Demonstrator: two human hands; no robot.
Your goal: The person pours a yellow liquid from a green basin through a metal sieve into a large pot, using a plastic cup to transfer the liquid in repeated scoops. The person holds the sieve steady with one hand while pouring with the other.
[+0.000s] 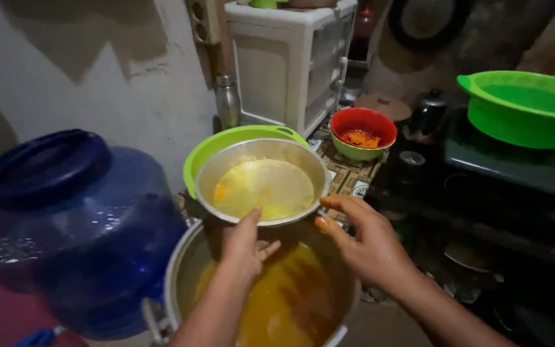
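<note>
The left hand [246, 247] grips the near rim of a round metal bowl [261, 182], thumb hooked over the edge and the other fingers curled under it. The right hand [364, 241] meets the same bowl at its right side, fingers half spread, with the fingertips [324, 223] stained orange and pressed against the rim. Between the two hands the bowl sits tilted a little toward the camera; a shallow layer of pale yellow liquid lies in its bottom, with a small orange fleck near the left wall.

Directly below the bowl and the wrists stands a large metal pot [184, 270], holding a deep orange-yellow liquid [284, 302]. The bowl overlaps the pot's far rim. Just behind the bowl, and partly hidden by it, a lime green plastic basin [226, 140] shows its rim and one handle.

To the left of the pot, touching or nearly touching it, a big blue translucent water jug [78, 231] with a dark blue cap stands against the pale wall. Further back a small metal bottle [227, 99] stands beside a white plastic cabinet [290, 61]. Right of that, on a patterned cloth, a red bowl with a green outside [363, 133] holds orange scraps. At the far right a larger green basin [525, 108] rests on a dark bench [515, 170], with a dark kettle-like pot [430, 110] near it, too dim to make out closely
</note>
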